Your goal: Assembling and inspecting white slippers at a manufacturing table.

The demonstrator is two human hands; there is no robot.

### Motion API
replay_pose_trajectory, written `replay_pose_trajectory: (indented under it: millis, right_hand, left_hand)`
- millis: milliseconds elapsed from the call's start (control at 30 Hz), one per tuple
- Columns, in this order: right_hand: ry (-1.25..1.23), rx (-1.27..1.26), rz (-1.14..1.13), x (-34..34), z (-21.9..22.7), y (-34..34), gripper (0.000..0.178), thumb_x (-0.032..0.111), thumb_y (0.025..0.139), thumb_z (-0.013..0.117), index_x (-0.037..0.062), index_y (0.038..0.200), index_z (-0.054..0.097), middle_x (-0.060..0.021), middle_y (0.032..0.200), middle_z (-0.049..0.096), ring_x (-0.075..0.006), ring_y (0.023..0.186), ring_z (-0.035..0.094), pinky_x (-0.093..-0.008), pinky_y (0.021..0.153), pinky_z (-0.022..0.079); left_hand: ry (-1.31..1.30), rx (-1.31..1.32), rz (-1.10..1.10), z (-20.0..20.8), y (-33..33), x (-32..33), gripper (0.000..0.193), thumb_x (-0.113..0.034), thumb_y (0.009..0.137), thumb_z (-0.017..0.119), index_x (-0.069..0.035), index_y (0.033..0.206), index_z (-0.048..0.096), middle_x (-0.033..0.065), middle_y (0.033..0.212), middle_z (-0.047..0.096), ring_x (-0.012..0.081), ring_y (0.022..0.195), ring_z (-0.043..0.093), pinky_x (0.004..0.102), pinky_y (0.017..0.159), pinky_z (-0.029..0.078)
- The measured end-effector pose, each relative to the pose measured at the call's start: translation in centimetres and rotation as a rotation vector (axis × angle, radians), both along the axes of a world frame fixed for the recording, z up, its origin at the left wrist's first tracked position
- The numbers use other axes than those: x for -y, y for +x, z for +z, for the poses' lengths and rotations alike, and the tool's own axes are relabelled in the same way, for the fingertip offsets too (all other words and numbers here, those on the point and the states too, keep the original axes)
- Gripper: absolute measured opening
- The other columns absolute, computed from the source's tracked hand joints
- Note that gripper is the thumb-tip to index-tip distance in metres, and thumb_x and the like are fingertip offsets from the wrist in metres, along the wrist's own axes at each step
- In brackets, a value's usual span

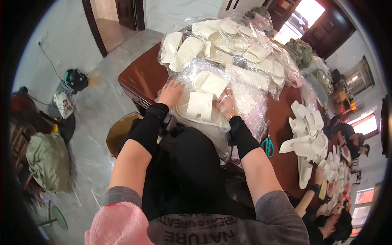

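A pair of white slippers (200,107) lies in front of me on clear plastic bags (185,75) at the table's near edge. My left hand (171,94) rests on the plastic to their left, open with its fingers spread. At the slippers' right side, my right hand (227,104) touches the plastic and the slipper edge, its fingers stretched out and apart. Whether some plastic film covers that hand I cannot tell. Another white slipper (245,104) shows under plastic just right of it.
A large clear bag of white slippers (222,38) covers the far part of the brown table (141,67). Teal scissors (267,147) lie to the right, near loose white slippers (306,126). A cardboard box (121,130) stands at lower left. Co-workers (332,224) sit at right.
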State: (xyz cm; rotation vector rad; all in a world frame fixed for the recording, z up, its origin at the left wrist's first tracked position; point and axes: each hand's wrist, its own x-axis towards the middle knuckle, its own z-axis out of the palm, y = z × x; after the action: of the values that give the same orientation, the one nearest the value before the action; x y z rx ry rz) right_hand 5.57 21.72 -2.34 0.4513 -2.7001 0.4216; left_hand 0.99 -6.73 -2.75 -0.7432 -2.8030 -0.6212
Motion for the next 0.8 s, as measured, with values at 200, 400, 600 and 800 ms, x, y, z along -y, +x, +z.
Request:
replay_pose_trajectory:
  millis: [200,400,600,800]
  right_hand:
    - [0.008,0.089,0.014,0.5,0.8,1.4,0.053,0.046,0.077,0.062,0.0086,0.114,0.063,-0.0131,0.123,0.057,-0.0322,0.125,0.040,-0.0522,0.110,0.019]
    - [-0.084,-0.022,0.004,1.3,1.3,2.7,0.035,0.042,0.084,0.054,0.0122,0.099,0.066,-0.0076,0.112,0.061,-0.0299,0.123,0.042,-0.0508,0.111,0.018]
    - [-1.037,0.166,0.276,0.3,2.3,0.7,0.022,0.029,0.084,0.055,0.0096,0.091,0.063,-0.0066,0.104,0.059,-0.0262,0.117,0.045,-0.0509,0.111,0.018]
    - [-0.066,-0.074,0.042,0.7,0.9,-0.3,0.026,0.031,0.082,0.060,0.0067,0.087,0.065,-0.0077,0.108,0.060,-0.0262,0.114,0.046,-0.0510,0.109,0.021]
  left_hand:
    - [0.122,-0.057,-0.004,3.7,-0.8,-1.4,0.039,-0.010,0.091,0.049,-0.014,0.130,0.050,0.0039,0.140,0.045,0.0268,0.139,0.029,0.0571,0.107,0.025]
    - [0.300,0.066,-0.156,3.8,-2.3,-4.4,0.039,-0.014,0.096,0.044,-0.014,0.135,0.046,0.0052,0.142,0.045,0.0296,0.139,0.027,0.0499,0.111,0.022]
    - [0.379,-0.142,-0.105,6.1,-4.8,-5.8,0.040,-0.021,0.097,0.044,-0.014,0.136,0.046,0.0068,0.142,0.044,0.0342,0.138,0.028,0.0449,0.111,0.024]
    - [0.053,-0.007,-0.054,1.4,-4.1,-5.1,0.044,-0.033,0.098,0.040,-0.025,0.141,0.041,-0.0018,0.150,0.033,0.0301,0.142,0.019,0.0542,0.112,0.015]
